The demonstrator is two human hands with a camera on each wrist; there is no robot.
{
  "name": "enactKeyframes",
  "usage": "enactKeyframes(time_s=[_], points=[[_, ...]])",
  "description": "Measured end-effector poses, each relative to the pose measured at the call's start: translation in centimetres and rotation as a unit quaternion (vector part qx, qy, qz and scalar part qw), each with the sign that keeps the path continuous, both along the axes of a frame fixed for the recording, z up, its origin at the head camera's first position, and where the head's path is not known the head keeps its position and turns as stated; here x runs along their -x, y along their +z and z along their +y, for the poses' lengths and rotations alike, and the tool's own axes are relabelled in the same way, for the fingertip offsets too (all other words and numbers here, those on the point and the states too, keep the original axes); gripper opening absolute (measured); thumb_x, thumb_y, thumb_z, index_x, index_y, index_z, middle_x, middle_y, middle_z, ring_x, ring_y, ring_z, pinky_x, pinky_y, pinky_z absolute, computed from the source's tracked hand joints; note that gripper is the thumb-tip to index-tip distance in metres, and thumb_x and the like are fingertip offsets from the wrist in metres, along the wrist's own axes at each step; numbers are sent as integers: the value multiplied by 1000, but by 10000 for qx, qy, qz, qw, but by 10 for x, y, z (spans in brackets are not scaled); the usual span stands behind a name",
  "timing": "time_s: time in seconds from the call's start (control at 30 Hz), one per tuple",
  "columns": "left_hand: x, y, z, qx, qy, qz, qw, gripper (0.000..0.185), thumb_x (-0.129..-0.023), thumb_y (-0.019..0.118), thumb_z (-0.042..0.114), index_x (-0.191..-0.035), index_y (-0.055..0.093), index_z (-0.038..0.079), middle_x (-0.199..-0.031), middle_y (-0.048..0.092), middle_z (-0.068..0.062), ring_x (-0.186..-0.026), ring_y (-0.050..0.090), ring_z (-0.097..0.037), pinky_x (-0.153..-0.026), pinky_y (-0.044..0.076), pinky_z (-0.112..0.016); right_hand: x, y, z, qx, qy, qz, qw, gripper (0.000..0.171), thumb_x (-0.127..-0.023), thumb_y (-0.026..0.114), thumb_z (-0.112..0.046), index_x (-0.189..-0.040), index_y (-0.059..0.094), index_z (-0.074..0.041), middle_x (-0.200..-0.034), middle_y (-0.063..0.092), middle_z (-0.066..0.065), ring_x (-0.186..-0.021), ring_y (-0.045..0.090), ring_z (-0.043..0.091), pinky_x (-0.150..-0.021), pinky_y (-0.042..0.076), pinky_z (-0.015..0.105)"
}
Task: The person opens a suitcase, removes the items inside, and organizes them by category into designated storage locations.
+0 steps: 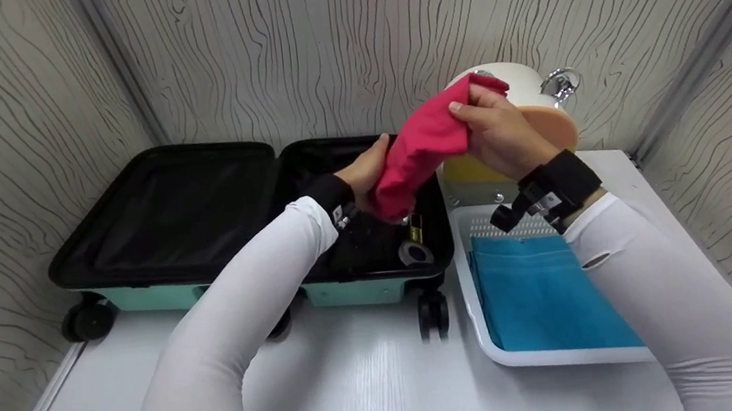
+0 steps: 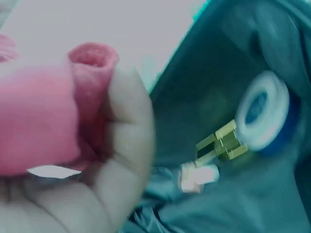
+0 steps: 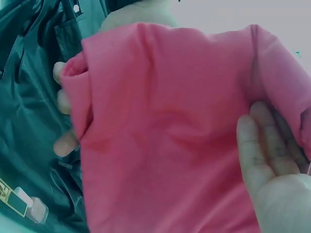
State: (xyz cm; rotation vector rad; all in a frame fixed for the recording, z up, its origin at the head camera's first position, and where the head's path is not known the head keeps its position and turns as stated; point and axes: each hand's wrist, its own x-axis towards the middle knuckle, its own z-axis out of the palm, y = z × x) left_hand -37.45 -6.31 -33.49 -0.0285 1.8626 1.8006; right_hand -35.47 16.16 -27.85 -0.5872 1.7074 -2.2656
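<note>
Left hand [image 1: 369,168]: gripping the pink cloth's [image 1: 424,143] lower end, fingers curling round it.
Right hand [image 1: 500,132]: pinching its top, above the open suitcase [image 1: 172,211].

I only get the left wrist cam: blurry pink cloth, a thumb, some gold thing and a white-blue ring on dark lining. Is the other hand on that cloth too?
Observer: Yes. The right hand grips the upper end of the pink cloth; the left hand holds the lower end.
Operator: Where is it relative to the case?
Observer: Held above the right half of the open suitcase, not lying in it.
Operator: Anything else nearby?
Observer: A white basket to the right of the suitcase holds a folded blue cloth.
</note>
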Motion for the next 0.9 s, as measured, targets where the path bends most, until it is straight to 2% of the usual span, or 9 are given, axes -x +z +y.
enactKeyframes(time_s=[0.13, 0.2, 0.27, 0.43, 0.53, 0.6, 0.77, 0.83, 0.9], points=[[-3, 2, 15, -364, -36, -109, 9993, 52, -117, 31, 48, -138, 60, 10, -122, 67, -18, -93, 74, -40, -96, 62, -61, -13, 3, 24, -100, -314, -61, 9994, 12, -114, 48, -3, -123, 55, -2, -106, 69, 6, -91, 71, 14, -81, 61, 23], [-3, 1, 22, -481, -6, 130, 9988, 36, -114, 40, 32, -120, 61, 4, -95, 65, -14, -68, 70, -30, -77, 67, -49, -21, 3, 39, -151, -543, -242, 9981, 10, -111, 52, 1, -121, 54, 0, -105, 71, 7, -90, 74, 15, -80, 63, 25], [-4, 2, 28, -451, 103, 554, 9974, 24, -110, 46, 20, -123, 60, 4, -90, 61, -7, -56, 61, -18, -60, 61, -34, -27, 1, 56, -262, -806, -488, 9952, 11, -109, 55, 5, -117, 52, -1, -104, 71, 7, -88, 76, 16, -78, 65, 27], [-9, 9, 47, -154, 3, 1377, 9904, 46, -103, 61, 8, -149, 56, 2, -120, 66, -10, -59, 57, -10, -53, 51, -22, -41, -6, 101, -772, -1144, -1072, 9846, 31, -105, 54, 10, -123, 40, -10, -116, 60, 5, -91, 76, 14, -76, 65, 26], [-13, 14, 63, -15, -225, 1686, 9854, 45, -100, 68, 4, -144, 65, 0, -121, 69, -9, -61, 58, -7, -58, 51, -19, -52, -10, 127, -1051, -1066, -1210, 9813, 46, -105, 53, 11, -136, 39, -19, -120, 60, 6, -89, 75, 15, -73, 65, 26], [-15, 18, 76, -35, -355, 1846, 9822, 42, -98, 72, 4, -139, 69, 0, -112, 69, -5, -61, 59, -4, -60, 51, -19, -60, -11, 143, -1177, -1010, -1161, 9810, 46, -106, 53, 10, -140, 52, -21, -116, 67, 7, -84, 74, 16, -71, 64, 26], [-20, 28, 105, -102, -805, 2139, 9735, 36, -97, 76, 6, -132, 74, 0, -94, 69, 2, -62, 61, -3, -64, 52, -18, -82, -8, 177, -1694, -1015, -443, 9793, 35, -111, 51, 2, -124, 81, -11, -110, 81, 4, -85, 79, 19, -77, 65, 26], [-22, 31, 116, 123, -1074, 2236, 9687, 36, -98, 75, 8, -133, 74, 1, -93, 70, 3, -63, 61, -3, -65, 52, -18, -90, -5, 187, -2309, -1076, -70, 9670, 36, -112, 48, 1, -131, 77, -8, -112, 82, -1, -90, 81, 18, -80, 65, 26], [-25, 33, 125, 383, -1409, 2219, 9641, 35, -100, 73, 10, -135, 74, 3, -95, 72, 2, -66, 63, -4, -66, 53, -19, -97, -3, 195, -3212, -1185, 299, 9391, 36, -111, 49, 3, -140, 71, -3, -112, 82, -7, -92, 80, 15, -81, 65, 25]])
